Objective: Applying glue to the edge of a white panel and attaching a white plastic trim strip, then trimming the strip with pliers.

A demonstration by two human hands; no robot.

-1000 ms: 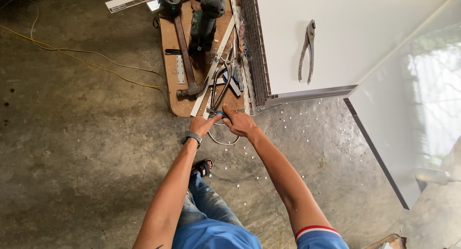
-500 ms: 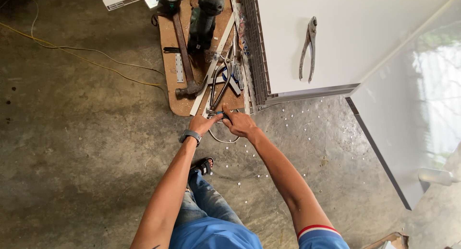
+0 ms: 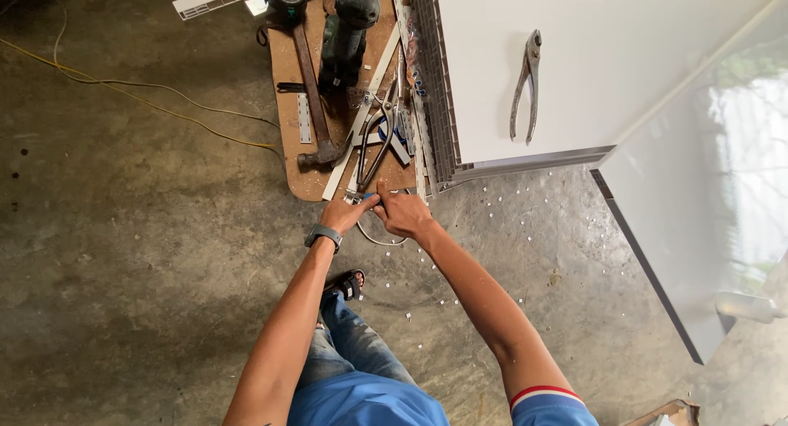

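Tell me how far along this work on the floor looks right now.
Done so far: small white offcuts lie scattered on the concrete floor, and tools are laid out on the wooden board. In hand: the left hand and right hand meet at the near end of a white strip. Left: the hammer and the pliers on the white panel lie untouched.

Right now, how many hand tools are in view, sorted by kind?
Hammer: 1
Pliers, on the white panel: 1
Power drill: 1
Snips, on the board above the left hand and right hand: 1
Total: 4
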